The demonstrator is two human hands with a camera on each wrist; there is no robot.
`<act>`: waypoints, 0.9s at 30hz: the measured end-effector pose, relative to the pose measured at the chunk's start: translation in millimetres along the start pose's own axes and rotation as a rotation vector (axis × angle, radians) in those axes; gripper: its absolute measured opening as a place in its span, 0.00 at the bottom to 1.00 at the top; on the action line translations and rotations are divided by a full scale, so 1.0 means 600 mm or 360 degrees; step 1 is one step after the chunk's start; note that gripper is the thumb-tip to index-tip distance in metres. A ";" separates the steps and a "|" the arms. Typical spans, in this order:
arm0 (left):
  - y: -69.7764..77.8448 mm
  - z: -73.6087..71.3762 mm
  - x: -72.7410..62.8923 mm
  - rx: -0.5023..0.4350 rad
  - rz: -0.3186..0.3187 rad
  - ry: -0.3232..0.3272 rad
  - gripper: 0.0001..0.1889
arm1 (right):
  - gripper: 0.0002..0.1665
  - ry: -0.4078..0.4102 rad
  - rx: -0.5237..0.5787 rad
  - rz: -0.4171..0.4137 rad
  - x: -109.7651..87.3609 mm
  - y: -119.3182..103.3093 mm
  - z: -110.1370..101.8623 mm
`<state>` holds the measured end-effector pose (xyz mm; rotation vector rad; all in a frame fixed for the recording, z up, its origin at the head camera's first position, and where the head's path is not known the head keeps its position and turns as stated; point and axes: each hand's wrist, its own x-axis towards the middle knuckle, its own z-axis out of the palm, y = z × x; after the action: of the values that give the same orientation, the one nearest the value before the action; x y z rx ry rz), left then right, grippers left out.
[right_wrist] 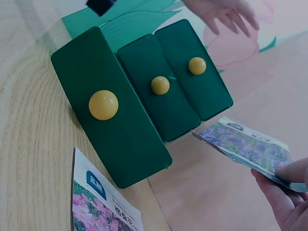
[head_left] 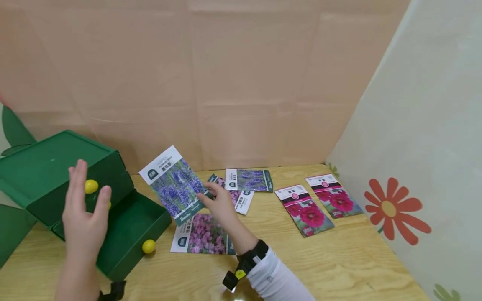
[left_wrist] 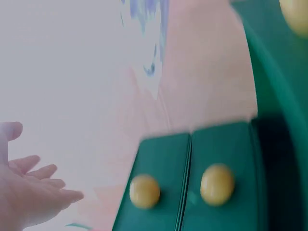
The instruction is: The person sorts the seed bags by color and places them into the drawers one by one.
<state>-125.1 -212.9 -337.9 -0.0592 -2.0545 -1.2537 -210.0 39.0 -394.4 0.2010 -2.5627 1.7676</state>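
My right hand (head_left: 224, 209) pinches a seed packet (head_left: 175, 190) with purple lavender-like flowers by its lower right corner, thumb on the front. The packet is raised above the table, tilted, near the open bottom drawer (head_left: 129, 221) of a green drawer cabinet (head_left: 60, 154). In the right wrist view, two upper drawers (right_wrist: 159, 103) with yellow knobs are closed and the bottom drawer's front juts out. My left hand (head_left: 84, 223) is held up in front of the cabinet, fingers straight and thumb apart, holding nothing; the left wrist view shows its spread fingers (left_wrist: 43, 171).
A pink-flower packet (head_left: 207, 238) lies in front of the right hand. Behind it, another purple-flower packet (head_left: 250, 180) overlaps a pink-flower one (head_left: 242, 200). Two red-flower packets (head_left: 305, 211) lie at the right. A peach backdrop (head_left: 244, 83) and pale side wall (head_left: 433, 125) border the table.
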 end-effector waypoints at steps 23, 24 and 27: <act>-0.009 0.117 -0.039 -0.0902 -0.1094 -0.0572 0.41 | 0.27 -0.0073 0.0032 0.0026 -0.013 -0.017 -0.018; -0.008 0.119 -0.039 -0.0955 -0.1109 -0.0561 0.40 | 0.27 -0.0081 0.0034 0.0027 -0.013 -0.016 -0.018; -0.008 0.122 -0.038 -0.1042 -0.1149 -0.0549 0.40 | 0.27 -0.0087 0.0050 0.0030 -0.012 -0.016 -0.018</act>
<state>-150.1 -150.5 -375.1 0.1959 -1.9014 -2.4788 -202.4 46.6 -382.5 0.2301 -2.5837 1.8352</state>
